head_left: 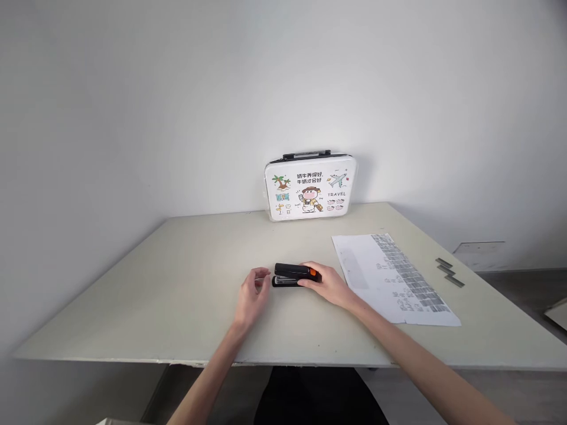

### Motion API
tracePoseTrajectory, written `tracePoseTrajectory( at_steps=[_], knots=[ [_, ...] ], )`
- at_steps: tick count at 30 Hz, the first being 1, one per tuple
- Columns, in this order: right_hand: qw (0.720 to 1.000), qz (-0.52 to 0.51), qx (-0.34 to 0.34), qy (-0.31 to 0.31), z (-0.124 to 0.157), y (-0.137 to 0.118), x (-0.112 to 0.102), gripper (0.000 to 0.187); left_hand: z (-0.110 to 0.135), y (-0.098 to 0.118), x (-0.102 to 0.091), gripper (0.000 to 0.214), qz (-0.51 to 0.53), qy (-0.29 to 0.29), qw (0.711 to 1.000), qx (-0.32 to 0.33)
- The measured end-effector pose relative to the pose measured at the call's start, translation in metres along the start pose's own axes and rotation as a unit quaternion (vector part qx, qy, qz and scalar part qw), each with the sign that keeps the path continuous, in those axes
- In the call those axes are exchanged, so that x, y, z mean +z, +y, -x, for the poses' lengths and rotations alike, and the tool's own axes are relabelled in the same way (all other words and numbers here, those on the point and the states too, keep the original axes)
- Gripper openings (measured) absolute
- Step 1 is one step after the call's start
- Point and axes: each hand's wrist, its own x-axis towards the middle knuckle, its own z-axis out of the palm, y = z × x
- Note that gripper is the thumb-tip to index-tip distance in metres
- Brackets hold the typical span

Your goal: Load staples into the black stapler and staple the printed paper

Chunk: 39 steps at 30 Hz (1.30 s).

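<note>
A black stapler [290, 271] with an orange patch near its rear lies on the table, its front pointing left. My right hand [325, 284] is closed around the rear end, fingers behind and thumb in front. Between the stapler's upper arm and its base a gap shows, with metal inside. Just left of the front end is my left hand [253, 295], fingers curled and thumb tip close to the index finger. Whatever may be between those fingertips is too small to make out.
A white case [310, 203] with cartoon prints and a black handle leans against the wall at the back. Right of the stapler lies a printed paper sheet [361, 271]. Several grey staple strips [446, 271] are near the right edge of the table [177, 283].
</note>
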Motion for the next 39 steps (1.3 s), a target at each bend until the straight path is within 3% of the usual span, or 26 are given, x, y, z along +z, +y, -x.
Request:
tracePoseTrajectory(
  at_steps=[7,13,16,21,28,31,33,35,37,39],
  knots=[
    [0.999,0.003,0.028,0.034,0.003,0.006,-0.004,0.051,0.002,0.004,-0.001,0.025,-0.006,-0.005,1.0,0.001],
    [0.999,0.005,0.031,0.027,0.003,0.009,-0.001,0.051,0.002,0.004,0.0,0.026,0.007,-0.004,1.0,-0.008],
    [0.999,0.007,0.03,0.029,0.003,0.012,-0.002,0.048,0.0,0.002,-0.001,0.027,0.009,0.021,1.0,-0.014],
    [0.999,0.013,0.016,0.041,0.001,0.015,-0.002,0.045,0.0,0.0,-0.007,0.035,-0.007,0.121,0.992,-0.033],
    [0.999,0.03,-0.009,0.018,0.001,0.009,-0.003,0.034,0.0,-0.003,-0.007,0.031,0.126,0.123,0.981,-0.076],
    [0.998,0.051,-0.037,0.018,0.003,0.004,0.001,0.029,-0.003,-0.002,-0.005,0.025,0.281,0.116,0.945,-0.118],
    [0.996,0.064,-0.057,0.035,0.005,0.0,0.004,0.025,-0.006,0.002,-0.005,0.021,0.382,0.112,0.904,-0.159],
    [0.986,0.091,-0.125,0.067,0.008,-0.006,0.008,0.025,-0.009,0.009,-0.007,0.02,0.467,0.092,0.853,-0.213],
    [0.954,0.141,-0.238,0.112,0.012,-0.013,0.012,0.033,-0.011,0.018,-0.009,0.024,0.544,0.054,0.793,-0.269],
    [0.906,0.206,-0.338,0.15,0.017,-0.021,0.016,0.04,-0.012,0.026,-0.009,0.028,0.605,0.027,0.733,-0.309]
  ],
)
